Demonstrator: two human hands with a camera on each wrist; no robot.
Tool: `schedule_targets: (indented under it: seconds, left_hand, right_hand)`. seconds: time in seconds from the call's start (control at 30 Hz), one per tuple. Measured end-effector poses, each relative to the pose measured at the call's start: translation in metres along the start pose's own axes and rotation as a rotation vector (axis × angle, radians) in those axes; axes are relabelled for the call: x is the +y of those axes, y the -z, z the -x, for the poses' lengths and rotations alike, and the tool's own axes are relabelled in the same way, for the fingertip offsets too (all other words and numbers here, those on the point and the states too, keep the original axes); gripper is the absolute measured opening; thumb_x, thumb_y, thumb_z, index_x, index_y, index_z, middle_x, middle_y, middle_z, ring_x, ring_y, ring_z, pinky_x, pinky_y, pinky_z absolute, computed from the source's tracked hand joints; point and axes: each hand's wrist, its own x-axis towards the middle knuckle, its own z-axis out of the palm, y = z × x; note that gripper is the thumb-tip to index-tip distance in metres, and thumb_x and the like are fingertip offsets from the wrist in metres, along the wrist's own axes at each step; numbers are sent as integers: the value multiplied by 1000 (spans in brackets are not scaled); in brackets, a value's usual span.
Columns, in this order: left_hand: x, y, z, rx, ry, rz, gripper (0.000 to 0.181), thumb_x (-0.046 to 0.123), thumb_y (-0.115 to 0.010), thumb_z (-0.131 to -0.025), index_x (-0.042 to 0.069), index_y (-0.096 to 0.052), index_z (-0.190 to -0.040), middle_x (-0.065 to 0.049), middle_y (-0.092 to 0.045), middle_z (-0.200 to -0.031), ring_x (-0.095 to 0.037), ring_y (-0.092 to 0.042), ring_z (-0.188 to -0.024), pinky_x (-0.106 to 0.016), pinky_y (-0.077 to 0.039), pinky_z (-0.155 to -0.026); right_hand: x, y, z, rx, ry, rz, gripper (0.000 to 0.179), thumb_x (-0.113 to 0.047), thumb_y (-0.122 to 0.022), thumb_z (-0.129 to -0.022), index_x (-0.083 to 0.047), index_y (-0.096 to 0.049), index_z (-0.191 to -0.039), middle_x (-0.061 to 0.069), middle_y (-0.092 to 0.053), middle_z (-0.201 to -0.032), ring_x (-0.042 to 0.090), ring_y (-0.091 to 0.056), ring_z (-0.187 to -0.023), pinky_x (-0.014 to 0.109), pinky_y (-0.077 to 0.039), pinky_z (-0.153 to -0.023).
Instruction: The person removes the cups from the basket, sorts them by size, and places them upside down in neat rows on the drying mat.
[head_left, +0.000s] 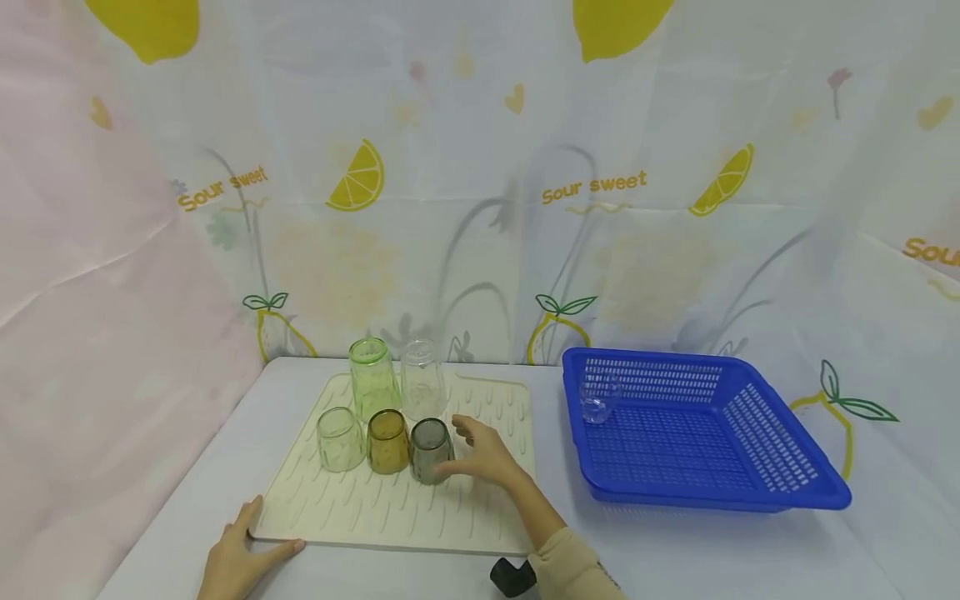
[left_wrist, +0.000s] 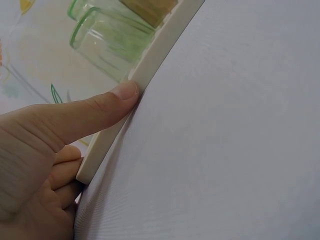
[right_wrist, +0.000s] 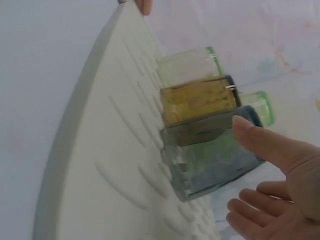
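My left hand [head_left: 234, 557] spans the near-left corner of a cream draining mat [head_left: 360, 517], thumb along the front edge and fingers at the left side. My right hand [head_left: 487, 454] is beside a grey glass [head_left: 431, 452], its thumb at the glass and the other fingers spread apart from it. Left of that glass stand an amber glass [head_left: 387, 446] and a short pale-green glass [head_left: 340, 442]. Behind them are a tall green glass [head_left: 373, 383] and a tall clear glass [head_left: 423, 383]. In the right wrist view, the thumb overlaps the grey glass [right_wrist: 215, 155] near its top.
A blue plastic basket [head_left: 705, 492] sits to the right of the mat, with clear glassware [head_left: 597, 408] at its left inside. A small black object [head_left: 512, 577] lies by the right sleeve [head_left: 573, 567]. A lemon-printed cloth [head_left: 465, 250] hangs behind the white table.
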Motion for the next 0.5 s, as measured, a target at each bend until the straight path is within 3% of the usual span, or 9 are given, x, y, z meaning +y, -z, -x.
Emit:
schedule_targets:
  seconds: [0.23, 0.5]
  left_hand:
    - [-1, 0, -1, -3, -1, -13, 109, 44, -74, -76, -14, -10, -142, -41, -4, -143, -69, -6, -122, -72, -10, -103]
    - [-3, 0, -2, -1, -9, -12, 109, 44, -74, -76, -14, -9, -142, -40, -4, -144, -69, -6, -122, -72, -10, -103]
  right_hand:
    - [-17, 33, 15, 7, 55, 22, 78, -17, -80, -75, 8, -40, -137, 26, -47, -136, 39, -47, -124, 44, -42, -104]
    - [-31, 73, 33, 130, 113, 36, 70, -14, -79, -77, 10, -45, -133, 27, -51, -131, 40, -49, -122, 43, -42, -104]
